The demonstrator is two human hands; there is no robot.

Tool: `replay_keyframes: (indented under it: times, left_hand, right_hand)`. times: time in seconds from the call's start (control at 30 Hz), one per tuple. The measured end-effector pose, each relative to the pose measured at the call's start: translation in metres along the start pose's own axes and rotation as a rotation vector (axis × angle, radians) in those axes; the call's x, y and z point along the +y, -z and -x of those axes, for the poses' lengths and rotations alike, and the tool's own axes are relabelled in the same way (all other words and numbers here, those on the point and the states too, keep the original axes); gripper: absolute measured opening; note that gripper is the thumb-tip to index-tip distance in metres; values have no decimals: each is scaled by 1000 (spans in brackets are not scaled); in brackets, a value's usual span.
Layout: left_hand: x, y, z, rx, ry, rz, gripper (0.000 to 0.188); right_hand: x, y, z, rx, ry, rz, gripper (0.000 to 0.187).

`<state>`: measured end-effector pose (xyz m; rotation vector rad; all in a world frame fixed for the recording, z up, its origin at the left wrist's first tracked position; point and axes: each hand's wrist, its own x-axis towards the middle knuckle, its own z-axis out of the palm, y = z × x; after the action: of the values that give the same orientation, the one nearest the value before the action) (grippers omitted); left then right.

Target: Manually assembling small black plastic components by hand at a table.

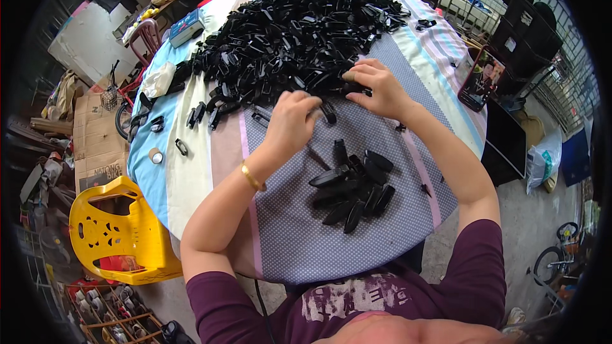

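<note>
A wide heap of small black plastic clips (287, 38) covers the far half of the table. At its near edge my left hand (292, 121) is curled, fingers bent inward and slightly blurred. Its grip is partly hidden. One dark clip (329, 113) lies right beside those fingertips. To the right, my right hand (381, 91) reaches the heap's edge, thumb and fingers closed around a black clip (352, 88). Closer to me is a smaller pile of longer, glossy black clips (354, 185), lying across one another on dotted grey cloth.
A striped cloth covers the round table (191, 197). Loose clips (182, 147), a small round container (155, 155), a crumpled white bag (158, 81) and a blue box (187, 28) lie on its left. A phone (482, 78) stands at the right edge; a yellow chair (121, 236) is at left.
</note>
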<state>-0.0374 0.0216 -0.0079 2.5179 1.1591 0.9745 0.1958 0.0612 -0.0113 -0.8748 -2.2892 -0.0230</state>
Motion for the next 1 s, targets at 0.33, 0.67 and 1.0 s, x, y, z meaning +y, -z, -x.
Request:
replay_keyframes:
  times: [0.33,0.67,1.0]
  left_hand:
    - [0,-38,-49,-27,-52,-511,29]
    - [-1,-50,-61,-18,-202,-476,15]
    - [2,-15,-45,161,49,9,19]
  right_hand:
    - [-10,36,9,-13,-459,-268,31]
    - [-94,46,72,-171,93,-86,40]
    - [0,41,89,-31,-135,44,37]
